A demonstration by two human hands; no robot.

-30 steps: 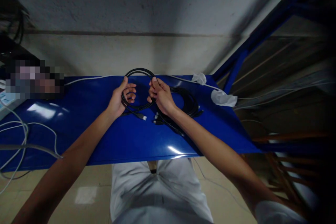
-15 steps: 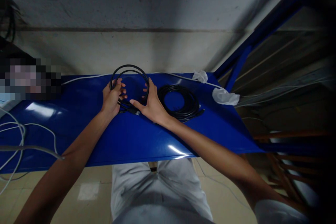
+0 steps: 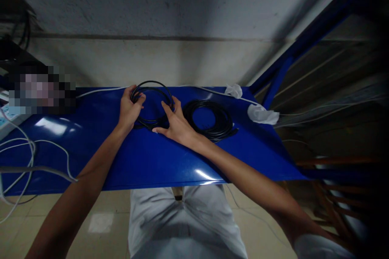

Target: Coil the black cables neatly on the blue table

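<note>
Since the earlier frame, the small black cable coil (image 3: 151,82) has sunk lower and now lies nearly flat on the blue counter (image 3: 194,166), just left of the larger coil (image 3: 223,123). The left hand (image 3: 129,109) holds the small coil's left side, fingers (image 3: 138,98) curled over the loops and gripping them. The right hand (image 3: 178,124) rests open at its lower right, fingers spread, with the tips touching the cable. Crumpled white tissues (image 3: 263,114) lie right of the larger coil, and a white cable (image 3: 100,90) runs behind it along the far edge.
</note>
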